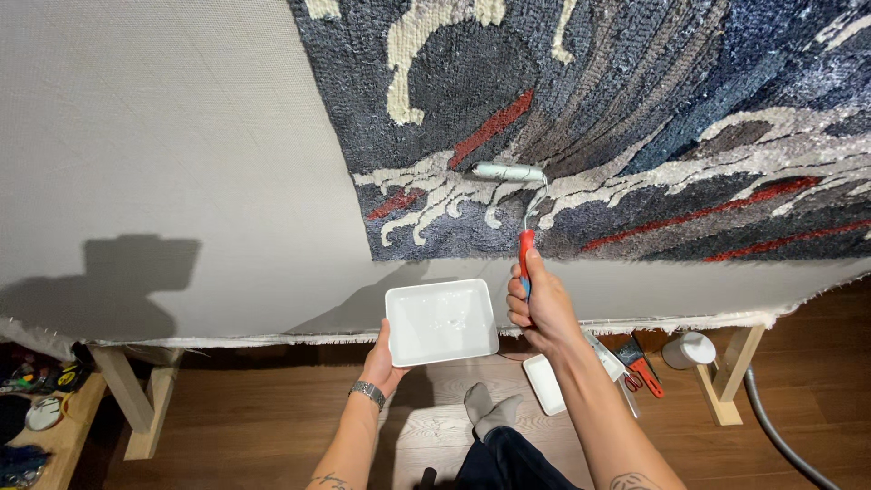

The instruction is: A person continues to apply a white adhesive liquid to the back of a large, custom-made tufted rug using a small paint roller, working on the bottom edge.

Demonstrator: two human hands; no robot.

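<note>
My right hand (542, 308) grips the red handle of a small paint roller (510, 171). Its pale roller head lies against the back of a tufted rug (635, 109) in dark blue, grey, white and red, stretched on a pale cloth (163, 136) in a frame. My left hand (383, 361), with a metal watch on the wrist, holds a white rectangular tray (441, 320) by its left edge, level, just below the cloth's lower edge. The tray shows a thin film of clear or whitish liquid.
Wooden frame legs stand at the left (136, 395) and right (730, 377). On the wood floor lie a second white tray (546, 383), red-handled scissors and a brush (642, 367), a white cup (688, 349) and a grey hose (771, 426). A cluttered shelf (36, 408) sits far left.
</note>
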